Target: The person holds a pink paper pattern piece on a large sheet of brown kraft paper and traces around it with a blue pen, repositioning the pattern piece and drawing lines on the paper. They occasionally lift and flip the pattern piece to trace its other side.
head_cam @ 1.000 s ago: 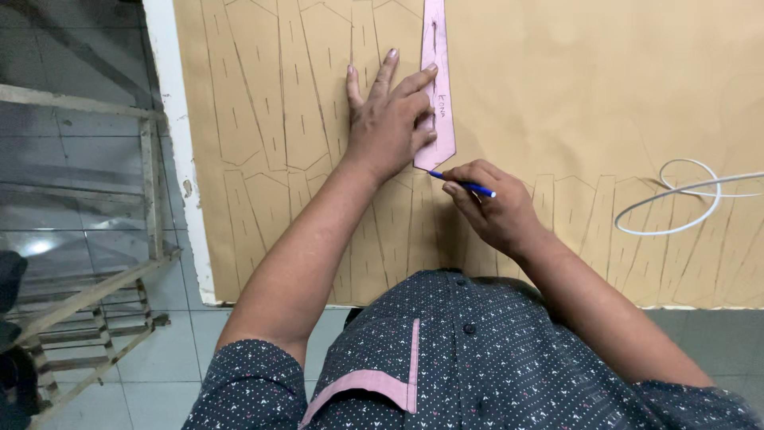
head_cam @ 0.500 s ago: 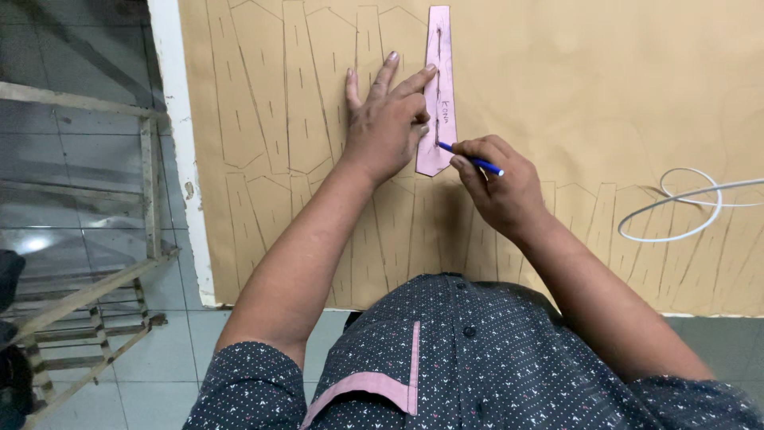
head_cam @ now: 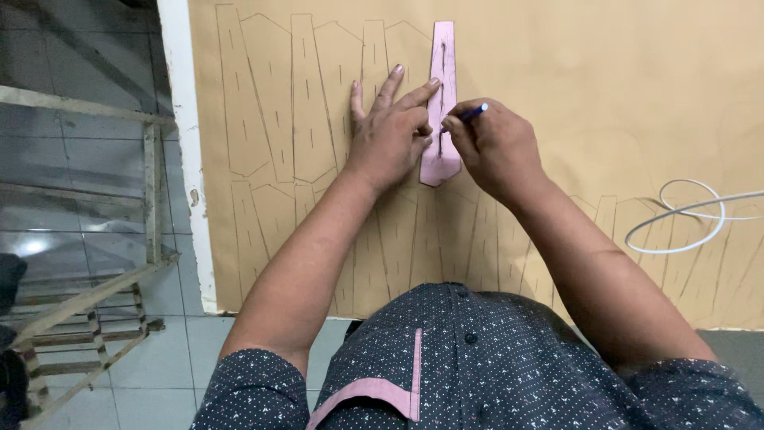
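Tracing step: left hand (head_cam: 387, 135) spread flat on pink template (head_cam: 442, 103), right hand (head_cam: 493, 143) pinching blue pen (head_cam: 473, 112) at its centre slot; next, steady marking onto brown paper (head_cam: 621, 87).

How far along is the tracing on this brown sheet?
Done: many outlines already fill the left and lower brown sheet. In hand: the left hand pins the pink template while the right hand holds a blue pen at its slot. Left: the sheet's upper right looks unmarked.
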